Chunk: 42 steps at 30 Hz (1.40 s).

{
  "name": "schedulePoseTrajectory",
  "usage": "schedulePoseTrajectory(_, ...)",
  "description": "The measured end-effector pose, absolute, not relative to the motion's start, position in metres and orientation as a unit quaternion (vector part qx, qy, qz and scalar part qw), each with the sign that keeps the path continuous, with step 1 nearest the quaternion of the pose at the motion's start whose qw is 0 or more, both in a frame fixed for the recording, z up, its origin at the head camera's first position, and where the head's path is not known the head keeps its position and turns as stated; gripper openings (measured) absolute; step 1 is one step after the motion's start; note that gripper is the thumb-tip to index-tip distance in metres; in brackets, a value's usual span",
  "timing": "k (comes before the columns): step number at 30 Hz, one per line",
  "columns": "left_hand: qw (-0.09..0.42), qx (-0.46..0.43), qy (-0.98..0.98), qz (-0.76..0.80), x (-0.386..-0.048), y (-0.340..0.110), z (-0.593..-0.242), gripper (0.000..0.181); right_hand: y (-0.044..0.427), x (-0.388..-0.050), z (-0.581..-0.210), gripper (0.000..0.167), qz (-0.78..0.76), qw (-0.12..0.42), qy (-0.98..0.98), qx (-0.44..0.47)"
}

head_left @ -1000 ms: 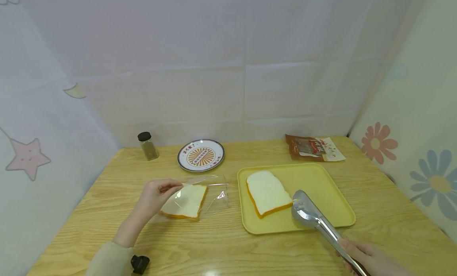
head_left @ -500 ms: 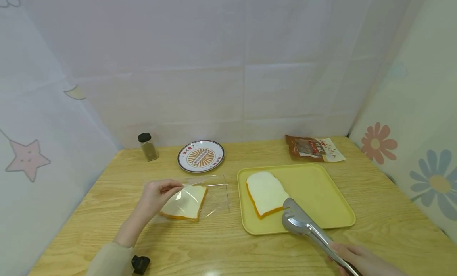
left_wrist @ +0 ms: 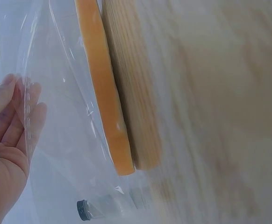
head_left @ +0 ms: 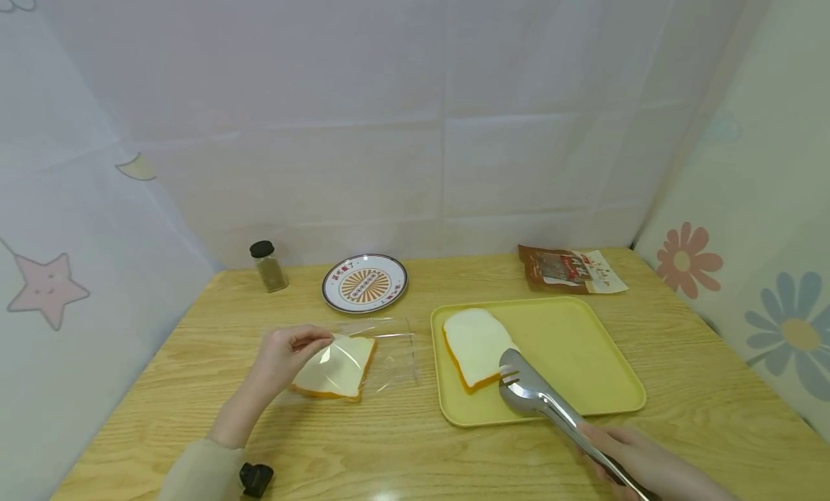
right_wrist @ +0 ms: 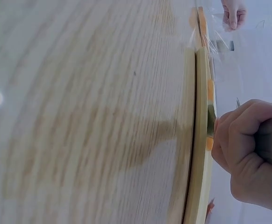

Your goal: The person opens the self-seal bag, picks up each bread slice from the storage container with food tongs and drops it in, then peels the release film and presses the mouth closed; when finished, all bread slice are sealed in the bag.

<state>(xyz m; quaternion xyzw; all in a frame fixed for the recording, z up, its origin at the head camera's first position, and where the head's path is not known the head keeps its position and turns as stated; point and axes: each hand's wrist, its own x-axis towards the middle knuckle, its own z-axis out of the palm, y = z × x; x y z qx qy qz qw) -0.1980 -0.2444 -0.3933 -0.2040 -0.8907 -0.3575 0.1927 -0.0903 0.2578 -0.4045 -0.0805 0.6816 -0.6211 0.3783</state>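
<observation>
My left hand [head_left: 292, 353] pinches the edge of a clear plastic bag [head_left: 397, 360] between thumb and fingertips. The bag lies around or over a bread slice [head_left: 337, 368] on the table; the left wrist view shows that slice's orange crust [left_wrist: 105, 93] behind the film. Metal tongs [head_left: 551, 400] are gripped in my right hand [head_left: 622, 454], its fingers curled round the handle in the right wrist view. The tong heads meet the lower right corner of a second bread slice [head_left: 476, 346] on the yellow tray [head_left: 583, 342]. Whether they clasp it I cannot tell.
A printed plate [head_left: 365, 283] stands behind the bag. At the back left is a spice jar [head_left: 269, 267] with a black lid. A brown food packet [head_left: 570, 270] lies behind the tray. Near the left sleeve sits a small black object [head_left: 256, 479].
The right hand and tongs have moved left, onto the corner of the bread slice on the tray. That slice has shifted slightly left. The left hand stays still.
</observation>
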Motion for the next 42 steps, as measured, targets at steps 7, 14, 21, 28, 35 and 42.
schedulePoseTrajectory(7,0.185,-0.202,-0.892,-0.359,-0.198,-0.245,-0.394,0.01,0.248,-0.099,-0.405,0.044,-0.618,0.355,0.696,-0.087)
schedulePoseTrajectory(14,0.192,-0.206,-0.89,-0.359,-0.197,-0.244,-0.392,0.01,0.237,-0.104,-0.402,0.05,-0.591,0.339,0.729,-0.059)
schedulePoseTrajectory(21,0.202,-0.214,-0.887,-0.356,-0.196,-0.244,-0.392,0.011,0.224,-0.11,-0.4,0.051,-0.586,0.32,0.742,-0.061)
schedulePoseTrajectory(28,0.201,-0.214,-0.886,-0.36,-0.196,-0.245,-0.393,0.01,0.212,-0.117,-0.401,0.057,-0.592,0.307,0.743,-0.056)
schedulePoseTrajectory(35,0.201,-0.208,-0.887,-0.36,-0.197,-0.245,-0.393,0.01,0.201,-0.127,-0.405,0.054,-0.592,0.286,0.752,-0.056)
schedulePoseTrajectory(42,0.21,-0.208,-0.89,-0.346,-0.197,-0.243,-0.392,0.011,0.192,-0.134,-0.406,0.053,-0.591,0.271,0.758,-0.048)
